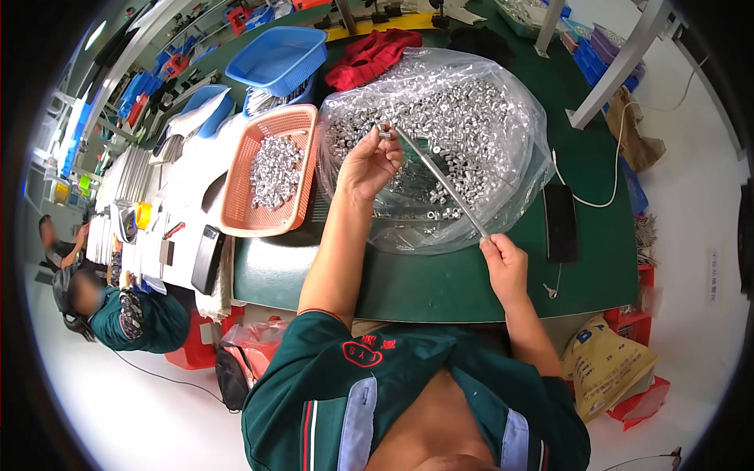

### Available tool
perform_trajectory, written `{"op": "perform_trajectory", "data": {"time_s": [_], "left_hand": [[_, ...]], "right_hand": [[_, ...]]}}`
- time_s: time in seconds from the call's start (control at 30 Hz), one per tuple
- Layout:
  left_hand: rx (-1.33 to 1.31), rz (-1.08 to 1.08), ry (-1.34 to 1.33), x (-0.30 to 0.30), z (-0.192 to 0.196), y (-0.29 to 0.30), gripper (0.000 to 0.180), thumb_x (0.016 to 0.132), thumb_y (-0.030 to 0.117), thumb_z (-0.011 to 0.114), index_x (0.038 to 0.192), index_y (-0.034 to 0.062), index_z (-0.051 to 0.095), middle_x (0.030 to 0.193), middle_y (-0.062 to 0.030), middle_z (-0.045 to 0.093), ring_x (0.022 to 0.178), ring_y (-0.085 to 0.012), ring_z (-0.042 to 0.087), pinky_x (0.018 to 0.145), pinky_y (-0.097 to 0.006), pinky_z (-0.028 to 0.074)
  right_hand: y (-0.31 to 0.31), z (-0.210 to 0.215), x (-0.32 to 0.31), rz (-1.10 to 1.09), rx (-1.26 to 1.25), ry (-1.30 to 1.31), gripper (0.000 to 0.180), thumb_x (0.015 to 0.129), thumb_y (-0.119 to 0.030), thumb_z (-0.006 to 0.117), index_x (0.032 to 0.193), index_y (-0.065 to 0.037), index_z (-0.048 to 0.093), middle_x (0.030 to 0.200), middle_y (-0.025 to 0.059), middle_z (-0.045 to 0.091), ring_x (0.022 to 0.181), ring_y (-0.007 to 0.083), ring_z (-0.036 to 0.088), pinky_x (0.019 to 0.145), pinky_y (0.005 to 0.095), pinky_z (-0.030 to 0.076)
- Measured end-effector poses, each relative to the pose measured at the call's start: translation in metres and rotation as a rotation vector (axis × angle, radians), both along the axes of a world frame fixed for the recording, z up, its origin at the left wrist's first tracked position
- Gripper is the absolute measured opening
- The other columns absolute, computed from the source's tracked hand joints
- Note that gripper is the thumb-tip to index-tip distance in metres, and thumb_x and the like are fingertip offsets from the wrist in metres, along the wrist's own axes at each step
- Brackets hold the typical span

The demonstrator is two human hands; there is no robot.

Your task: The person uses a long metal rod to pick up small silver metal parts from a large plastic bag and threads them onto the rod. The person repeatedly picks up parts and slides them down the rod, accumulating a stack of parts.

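My left hand (369, 165) is closed, pinching a small silvery metal fitting (385, 133) between thumb and fingers. A slim metal rod (444, 182) slants across in front of me, its near end gripped by my right hand (505, 265). The rod's far end sits close beside the fitting; whether they touch I cannot tell. Both hands are over or near a large clear plastic bag (528, 149) spread open on the table, holding many small metal fittings (479, 102). Left of my left hand stands an orange plastic basket (229, 196) with more small metal pieces (275, 169) in it.
Blue baskets (275, 59) and a red cloth (369, 59) lie behind on the green table (440, 286). A black phone (560, 224) and a white cable (601, 204) are at the right, near a metal post (620, 63). A co-worker in green (141, 318) sits at the left.
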State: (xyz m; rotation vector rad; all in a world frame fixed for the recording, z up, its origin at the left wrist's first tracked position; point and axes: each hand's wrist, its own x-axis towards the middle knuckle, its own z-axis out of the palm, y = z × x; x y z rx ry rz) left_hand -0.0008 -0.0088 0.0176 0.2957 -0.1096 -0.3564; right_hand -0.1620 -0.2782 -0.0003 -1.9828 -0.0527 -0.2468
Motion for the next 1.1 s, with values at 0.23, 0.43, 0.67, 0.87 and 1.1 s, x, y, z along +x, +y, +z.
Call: {"op": "perform_trajectory", "data": {"time_s": [0.23, 0.43, 0.67, 0.87, 1.1], "left_hand": [[-0.015, 0.003, 0.098, 0.004, -0.004, 0.014, 0.017, 0.093, 0.014, 0.059, 0.102, 0.0001, 0.062, 0.087, -0.0080, 0.061, 0.076, -0.0152, 0.056, 0.065, -0.027, 0.047], [0.013, 0.025, 0.119, 0.005, -0.010, 0.016, 0.017, 0.093, 0.014, 0.059, 0.102, -0.0001, 0.062, 0.092, -0.0112, 0.063, 0.076, -0.0166, 0.060, 0.062, -0.026, 0.048], [-0.010, 0.005, 0.082, 0.004, -0.012, 0.019, 0.017, 0.094, 0.013, 0.057, 0.105, 0.0003, 0.060, 0.092, -0.0118, 0.064, 0.078, -0.0176, 0.062, 0.061, -0.024, 0.050], [0.169, 0.199, -0.023, 0.007, -0.021, 0.014, 0.016, 0.094, 0.011, 0.057, 0.107, 0.0016, 0.058, 0.091, -0.0080, 0.065, 0.080, -0.0176, 0.064, 0.065, -0.027, 0.052], [0.217, 0.350, -0.117, 0.005, -0.019, -0.004, 0.011, 0.094, 0.010, 0.058, 0.103, 0.0041, 0.059, 0.089, -0.0049, 0.065, 0.077, -0.0147, 0.060, 0.068, -0.028, 0.049]], "right_hand": [[0.001, -0.001, 0.000, 0.024, -0.068, -0.018, 0.015, 0.090, -0.013, 0.064, 0.084, 0.000, 0.060, 0.057, 0.0030, 0.046, 0.052, 0.0082, 0.041, 0.048, 0.0258, 0.035], [0.002, 0.000, 0.000, 0.015, -0.109, -0.027, 0.018, 0.090, -0.019, 0.064, 0.084, -0.002, 0.061, 0.057, 0.0086, 0.052, 0.048, 0.0182, 0.049, 0.049, 0.0309, 0.040], [0.003, -0.001, -0.001, 0.023, -0.093, -0.034, 0.013, 0.090, -0.012, 0.064, 0.085, 0.001, 0.060, 0.057, 0.0027, 0.046, 0.053, 0.0067, 0.041, 0.048, 0.0250, 0.036], [0.003, 0.001, 0.000, 0.020, -0.118, -0.043, 0.017, 0.089, -0.018, 0.064, 0.083, -0.002, 0.061, 0.058, 0.0095, 0.053, 0.048, 0.0202, 0.050, 0.049, 0.0315, 0.040], [0.006, 0.002, -0.001, -0.004, -0.144, -0.036, 0.016, 0.089, -0.016, 0.064, 0.083, -0.002, 0.060, 0.058, 0.0089, 0.052, 0.049, 0.0180, 0.049, 0.049, 0.0302, 0.040]]}}
